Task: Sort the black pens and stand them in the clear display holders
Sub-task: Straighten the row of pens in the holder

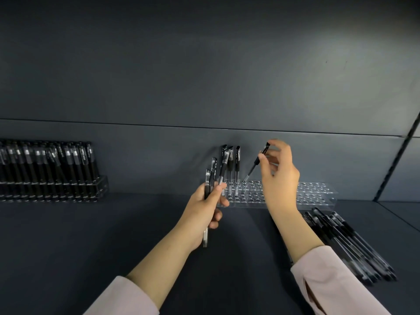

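Centre frame, the right hand [278,176] pinches one black pen [256,162] by its cap end, tilted, tip at a hole in the clear holder [318,194]. Just left, the left hand [204,208] grips a spare bundle [210,178] mid-barrel. A few standing pens [234,164] fill the holder's left end, loose pens [347,242] lie lower right, and a full holder [52,178] sits far left. These look light, stiff and slick (a loose pinch could slip), so I'd hold high and steer the tip straight down
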Tool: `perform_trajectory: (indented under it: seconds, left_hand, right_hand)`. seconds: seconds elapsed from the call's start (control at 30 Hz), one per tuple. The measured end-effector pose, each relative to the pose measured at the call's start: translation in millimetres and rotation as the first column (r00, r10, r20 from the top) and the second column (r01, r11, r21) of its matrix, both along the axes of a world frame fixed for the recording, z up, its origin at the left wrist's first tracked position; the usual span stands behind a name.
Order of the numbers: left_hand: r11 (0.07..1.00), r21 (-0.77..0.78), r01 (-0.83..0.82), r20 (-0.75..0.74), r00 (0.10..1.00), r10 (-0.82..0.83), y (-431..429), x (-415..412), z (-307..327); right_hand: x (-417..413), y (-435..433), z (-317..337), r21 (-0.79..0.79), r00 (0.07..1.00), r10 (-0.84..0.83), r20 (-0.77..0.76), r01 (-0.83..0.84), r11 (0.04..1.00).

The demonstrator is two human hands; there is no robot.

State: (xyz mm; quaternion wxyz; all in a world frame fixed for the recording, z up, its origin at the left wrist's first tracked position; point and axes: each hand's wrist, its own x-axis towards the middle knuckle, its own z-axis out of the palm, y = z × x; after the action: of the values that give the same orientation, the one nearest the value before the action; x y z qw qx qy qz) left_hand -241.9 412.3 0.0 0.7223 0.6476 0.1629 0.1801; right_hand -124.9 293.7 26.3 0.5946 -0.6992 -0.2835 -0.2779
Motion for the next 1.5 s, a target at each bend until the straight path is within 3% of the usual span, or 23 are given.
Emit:
perform_trajectory:
  seconds: [0.3,0.53,0.7,0.8,0.9,1.07,1.27,1.5]
  left_hand:
    - [1.000,0.012,-0.007,0.011,1.000,0.007,2.6,-0.9,1.9]
    - [1.000,0.008,-0.013,0.014,1.000,0.013,1.3,-2.6,4.4]
    - [1.000,0.011,-0.005,0.024,1.000,0.005,0.9,-2.7,4.4]
    - [1.000,0.026,0.009,0.035,0.999,-0.010,0.2,-3.0,5.0]
    - [0.999,0.043,0.034,0.046,0.998,-0.036,-1.9,-3.6,6.2]
    - [0.992,0.104,0.072,0.047,0.996,-0.077,-5.9,-4.6,7.8]
    - [0.987,0.142,0.071,0.020,0.997,-0.075,-23.1,-7.3,7.7]
    - [0.996,0.085,0.020,0.045,0.999,-0.024,-44.7,5.5,14.0]
  right_hand:
    - [26.2,8.2,-13.2,-0.296,0.978,-0.013,0.208,0.075,0.952]
    - [29.6,8.0,-19.9,-0.405,0.986,0.003,0.167,0.066,0.912]
    - [13.6,6.9,-5.5,-0.296,0.995,0.025,0.098,0.005,0.955]
    - [-4.5,9.4,8.5,-0.188,0.988,0.134,-0.078,-0.146,0.971]
    - [-18.5,13.6,14.5,-0.060,0.904,0.318,-0.286,-0.348,0.935]
    - [-19.2,11.2,16.0,0.110,0.842,0.410,-0.351,-0.397,0.911]
    - [-8.2,-6.3,20.6,0.268,0.847,0.417,-0.330,-0.339,0.902]
    - [13.6,-36.6,21.0,0.274,0.960,0.186,-0.208,-0.125,0.953]
